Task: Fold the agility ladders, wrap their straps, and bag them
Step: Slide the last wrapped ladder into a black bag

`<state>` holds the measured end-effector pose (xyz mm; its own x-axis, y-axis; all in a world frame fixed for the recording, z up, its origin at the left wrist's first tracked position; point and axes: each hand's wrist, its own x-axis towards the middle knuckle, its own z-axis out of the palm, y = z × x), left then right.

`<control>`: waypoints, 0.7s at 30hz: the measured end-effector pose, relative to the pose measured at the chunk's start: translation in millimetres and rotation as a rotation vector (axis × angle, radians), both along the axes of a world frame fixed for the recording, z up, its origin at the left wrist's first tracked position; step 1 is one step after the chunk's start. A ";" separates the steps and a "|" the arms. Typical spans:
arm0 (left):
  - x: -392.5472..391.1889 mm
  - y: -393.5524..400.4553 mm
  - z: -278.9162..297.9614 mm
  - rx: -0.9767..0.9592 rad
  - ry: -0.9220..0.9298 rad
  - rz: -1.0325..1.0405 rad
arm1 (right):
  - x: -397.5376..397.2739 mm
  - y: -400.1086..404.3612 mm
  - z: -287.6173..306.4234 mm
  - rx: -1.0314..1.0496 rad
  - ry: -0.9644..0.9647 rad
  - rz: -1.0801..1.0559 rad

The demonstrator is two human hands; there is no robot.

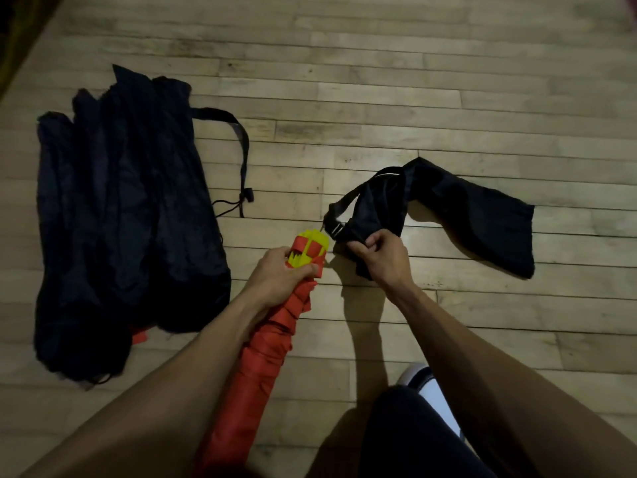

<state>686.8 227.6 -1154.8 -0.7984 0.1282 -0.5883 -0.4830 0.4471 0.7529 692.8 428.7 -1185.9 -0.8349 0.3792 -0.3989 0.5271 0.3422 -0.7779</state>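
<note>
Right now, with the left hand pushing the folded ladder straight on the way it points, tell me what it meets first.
Probably the small black bag: the left hand aims the folded ladder up and right, toward the bag's mouth held by the right hand. Depth is unclear.

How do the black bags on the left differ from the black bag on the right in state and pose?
The pile of bags on the left lies bulky and untouched on the wooden floor, red showing at its lower edge; the bag on the right looks flat and limp. The right hand pinches its near end, while the left hand grips the folded red-and-yellow ladder. Both are black fabric with straps.
</note>
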 end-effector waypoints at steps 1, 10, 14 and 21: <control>-1.5 -4.1 0.5 0.074 -0.036 0.036 | -2.3 -2.0 0.4 -0.022 -0.019 0.033; -8.9 -19.2 0.9 0.160 -0.115 0.101 | -5.0 -17.2 -5.5 -0.031 -0.094 0.121; -7.8 -17.8 -1.3 0.174 -0.110 0.103 | -11.8 -28.2 3.4 -0.239 0.029 0.166; -10.4 -28.9 0.2 0.131 -0.083 0.145 | -9.2 -6.5 -5.6 0.669 0.071 0.511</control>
